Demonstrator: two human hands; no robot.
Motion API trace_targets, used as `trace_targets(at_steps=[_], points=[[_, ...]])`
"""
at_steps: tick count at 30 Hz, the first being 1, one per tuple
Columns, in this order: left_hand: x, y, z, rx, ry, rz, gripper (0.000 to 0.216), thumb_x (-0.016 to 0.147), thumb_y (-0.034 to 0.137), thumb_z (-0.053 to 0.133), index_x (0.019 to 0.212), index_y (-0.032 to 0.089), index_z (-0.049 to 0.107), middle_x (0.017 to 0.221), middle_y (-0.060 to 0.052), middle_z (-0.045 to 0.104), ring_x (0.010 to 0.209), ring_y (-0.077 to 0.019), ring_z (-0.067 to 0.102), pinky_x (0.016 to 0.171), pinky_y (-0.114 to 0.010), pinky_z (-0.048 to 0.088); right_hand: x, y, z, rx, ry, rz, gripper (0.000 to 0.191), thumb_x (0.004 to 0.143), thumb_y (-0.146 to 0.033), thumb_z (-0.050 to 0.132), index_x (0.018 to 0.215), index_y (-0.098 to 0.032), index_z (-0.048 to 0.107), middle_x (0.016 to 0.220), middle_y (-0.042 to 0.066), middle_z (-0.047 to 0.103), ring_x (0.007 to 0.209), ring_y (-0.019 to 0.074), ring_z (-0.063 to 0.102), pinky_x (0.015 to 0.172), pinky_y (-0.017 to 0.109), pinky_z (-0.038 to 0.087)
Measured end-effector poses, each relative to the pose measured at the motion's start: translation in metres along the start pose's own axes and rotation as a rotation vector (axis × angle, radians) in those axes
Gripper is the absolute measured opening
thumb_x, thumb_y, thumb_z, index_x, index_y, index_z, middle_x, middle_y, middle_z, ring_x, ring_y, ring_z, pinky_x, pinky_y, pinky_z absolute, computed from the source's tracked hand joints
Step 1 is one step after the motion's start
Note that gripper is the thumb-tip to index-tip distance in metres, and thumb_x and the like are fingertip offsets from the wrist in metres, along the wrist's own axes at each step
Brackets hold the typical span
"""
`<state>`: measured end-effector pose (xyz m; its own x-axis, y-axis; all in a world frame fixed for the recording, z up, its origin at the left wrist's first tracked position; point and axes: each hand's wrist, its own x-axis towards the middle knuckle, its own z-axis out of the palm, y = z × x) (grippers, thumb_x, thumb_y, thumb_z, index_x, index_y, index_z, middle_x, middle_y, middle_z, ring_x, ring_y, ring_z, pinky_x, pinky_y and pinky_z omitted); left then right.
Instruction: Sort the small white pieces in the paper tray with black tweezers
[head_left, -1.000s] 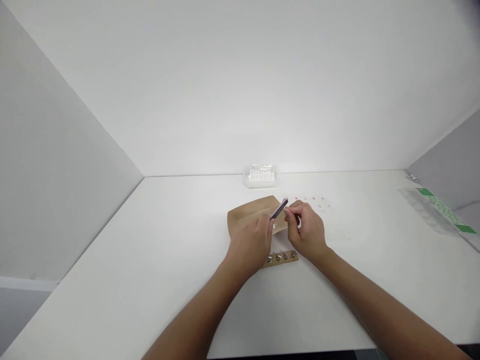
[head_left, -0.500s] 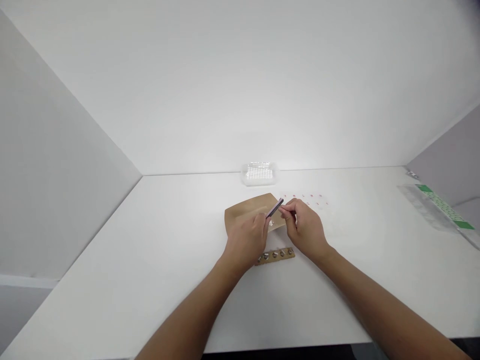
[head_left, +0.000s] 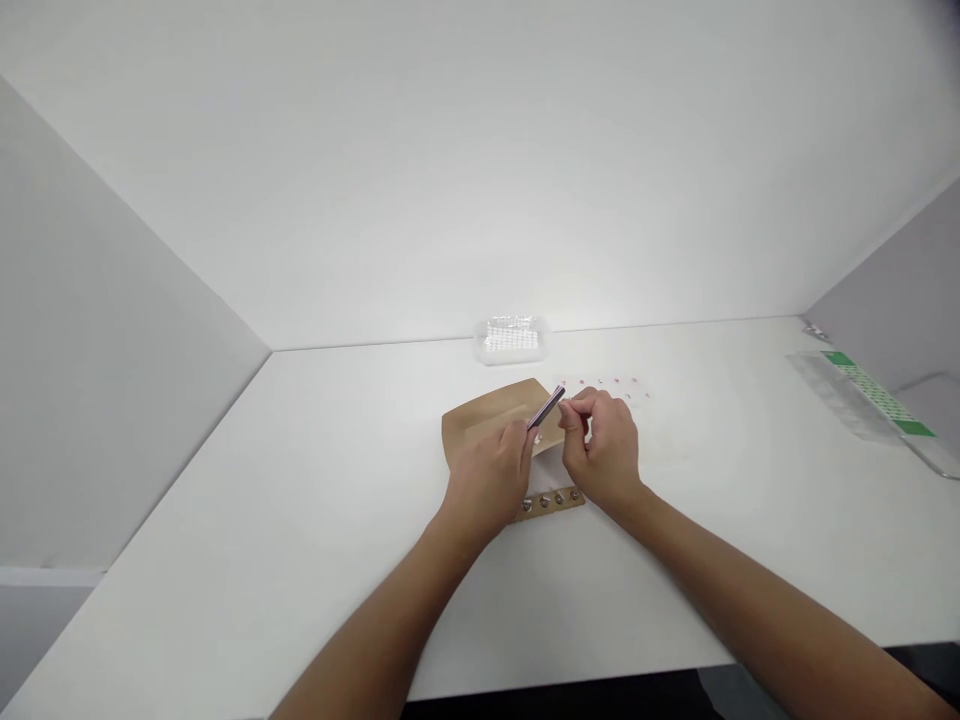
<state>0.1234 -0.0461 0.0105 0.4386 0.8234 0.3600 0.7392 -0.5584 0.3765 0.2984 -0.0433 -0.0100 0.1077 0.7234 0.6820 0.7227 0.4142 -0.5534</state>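
Note:
My left hand [head_left: 491,477] is closed around a slim dark bar with a pale pinkish stripe [head_left: 546,408], its free end pointing up and to the right. What kind of thing the bar is I cannot make out. Close to that end, my right hand [head_left: 604,447] has its thumb and forefinger pinched together; anything between them is too small to name. Under the hands lies a brown sheet [head_left: 480,411] with a few small white bits on it. Nearer to me is a narrow brown strip [head_left: 551,510] carrying several small shiny metal pieces, partly covered by my left hand.
A translucent tray [head_left: 512,357] with white gridded contents stands against the back wall. Behind my right hand lies a clear sheet with small red marks [head_left: 617,381]. Off to the right is a clear plastic bag with a green-and-white strip [head_left: 877,394].
The right fingertips have drawn slightly away from the bar's end. My view has shifted a little; the left hand keeps its hold on the bar.

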Motion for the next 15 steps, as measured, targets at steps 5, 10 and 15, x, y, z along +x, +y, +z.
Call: trace_targets(at_steps=[5,10,15], points=[[0.0004,-0.0001,-0.002,0.004,0.004,-0.026,0.033,0.109,0.03,0.035,0.08,0.02,0.048,0.072,0.0,0.061,0.062,-0.014,0.054,0.054,-0.028,0.028,0.0003,-0.0042,0.0053,-0.016,-0.039,-0.015,0.019,0.104,-0.027,0.046,0.085,-0.025,0.046,0.074,0.002,0.063,0.062,0.0187,0.052,0.067,0.038,0.038],[0.0009,-0.0001,-0.0036,-0.004,0.007,-0.019,0.033,0.109,0.03,0.034,0.082,0.02,0.05,0.073,0.0,0.061,0.064,-0.0141,0.056,0.055,-0.027,0.031,0.0042,-0.0054,0.0046,-0.017,-0.075,-0.109,0.019,0.103,-0.025,0.047,0.085,-0.025,0.047,0.073,0.002,0.062,0.063,0.0188,0.052,0.068,0.038,0.038],[0.0009,0.0017,-0.0044,-0.004,0.029,-0.036,0.032,0.109,0.03,0.033,0.085,0.019,0.051,0.073,0.0,0.062,0.062,-0.0136,0.054,0.053,-0.027,0.028,0.0094,-0.0066,0.0037,-0.012,-0.05,-0.103,0.019,0.103,-0.025,0.047,0.085,-0.025,0.048,0.074,0.002,0.062,0.064,0.0188,0.053,0.068,0.037,0.038]])
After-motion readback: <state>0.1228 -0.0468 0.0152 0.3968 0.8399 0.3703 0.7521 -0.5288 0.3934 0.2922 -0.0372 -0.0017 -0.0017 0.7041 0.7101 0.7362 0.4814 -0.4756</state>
